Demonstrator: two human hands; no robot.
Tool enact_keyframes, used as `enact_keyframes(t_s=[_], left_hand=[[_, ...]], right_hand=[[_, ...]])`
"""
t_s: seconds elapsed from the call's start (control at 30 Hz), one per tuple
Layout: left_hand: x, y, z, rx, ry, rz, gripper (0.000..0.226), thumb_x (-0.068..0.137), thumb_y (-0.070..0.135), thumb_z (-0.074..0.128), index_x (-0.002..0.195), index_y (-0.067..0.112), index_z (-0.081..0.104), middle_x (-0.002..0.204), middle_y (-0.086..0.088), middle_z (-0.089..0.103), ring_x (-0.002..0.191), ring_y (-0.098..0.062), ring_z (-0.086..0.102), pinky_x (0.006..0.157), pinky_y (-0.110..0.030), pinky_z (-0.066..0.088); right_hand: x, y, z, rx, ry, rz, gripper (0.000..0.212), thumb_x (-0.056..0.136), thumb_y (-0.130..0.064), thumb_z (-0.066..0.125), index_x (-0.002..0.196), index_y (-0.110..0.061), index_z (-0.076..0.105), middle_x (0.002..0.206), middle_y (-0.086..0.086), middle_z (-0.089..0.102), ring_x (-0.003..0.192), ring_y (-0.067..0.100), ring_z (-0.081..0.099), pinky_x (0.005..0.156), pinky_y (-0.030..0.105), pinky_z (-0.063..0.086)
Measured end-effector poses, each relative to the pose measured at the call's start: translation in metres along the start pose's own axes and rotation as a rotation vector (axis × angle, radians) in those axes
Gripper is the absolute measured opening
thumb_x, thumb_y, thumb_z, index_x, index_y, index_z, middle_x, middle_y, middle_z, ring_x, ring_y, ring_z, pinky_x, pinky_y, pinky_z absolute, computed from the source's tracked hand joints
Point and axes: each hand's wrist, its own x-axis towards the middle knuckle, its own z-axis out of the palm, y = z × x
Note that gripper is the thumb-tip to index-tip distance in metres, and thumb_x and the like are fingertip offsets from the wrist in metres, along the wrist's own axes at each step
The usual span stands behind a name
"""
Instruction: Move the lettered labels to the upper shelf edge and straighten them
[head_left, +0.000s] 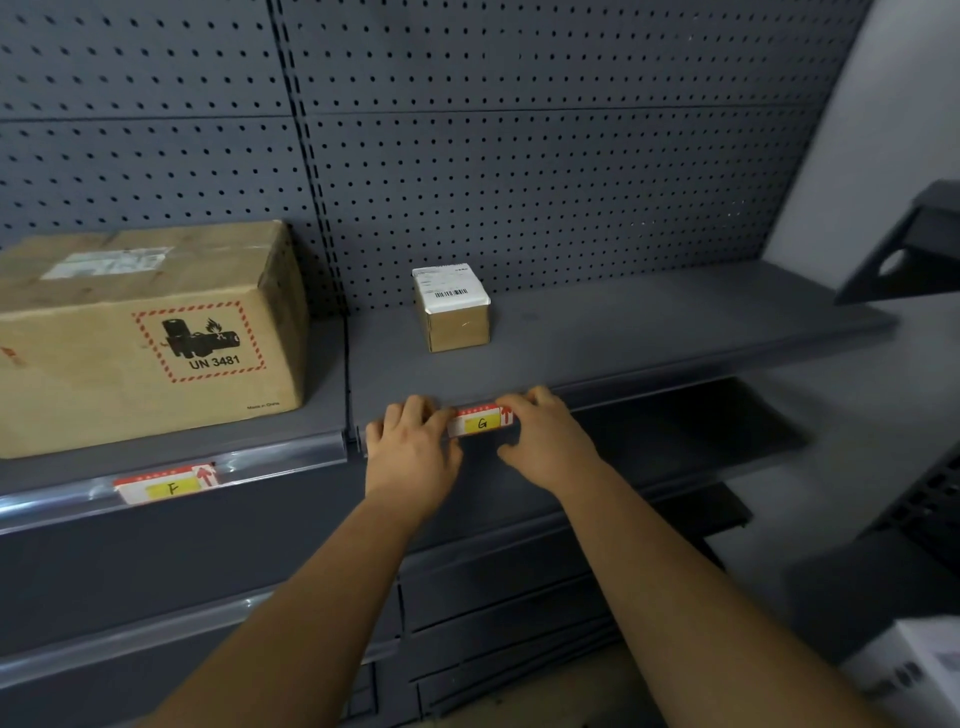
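Observation:
A label marked G, white with a yellow patch and red arrow, sits on the front edge of the upper shelf. My left hand pinches its left end, fingers curled over the shelf edge. My right hand pinches its right end, with the thumb underneath. The G label lies slightly tilted. A second label marked F sits in the clear strip on the left shelf section's edge, also a little tilted.
A large cardboard box with a UN 3481 battery sticker stands on the left shelf. A small box with a white barcode label stands behind my hands. Pegboard backs the shelves. Lower shelves lie below; a white box is at bottom right.

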Motion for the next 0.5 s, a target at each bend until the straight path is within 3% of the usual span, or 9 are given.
enact_keyframes(t_s=[0.23,0.5], left_hand=[[0.0,-0.002,-0.002,0.001,-0.016,0.025,0.04,0.088,0.039,0.053,0.126,0.026,0.052,0.121,0.0,0.046,0.111,-0.022,0.041,0.094,-0.041,0.032],[0.001,-0.012,-0.011,-0.028,-0.115,0.081,0.045,0.09,0.043,0.047,0.132,0.029,0.046,0.127,0.002,0.043,0.116,-0.021,0.038,0.099,-0.041,0.031]], right_hand=[[0.001,-0.002,-0.003,-0.045,0.048,-0.035,0.052,0.082,-0.029,0.069,0.13,-0.026,0.05,0.12,0.0,0.044,0.113,0.019,0.044,0.088,0.034,0.047],[-0.006,-0.006,-0.005,-0.069,-0.015,-0.038,0.064,0.083,-0.035,0.07,0.139,-0.025,0.042,0.131,0.002,0.04,0.121,0.022,0.042,0.095,0.037,0.046]])
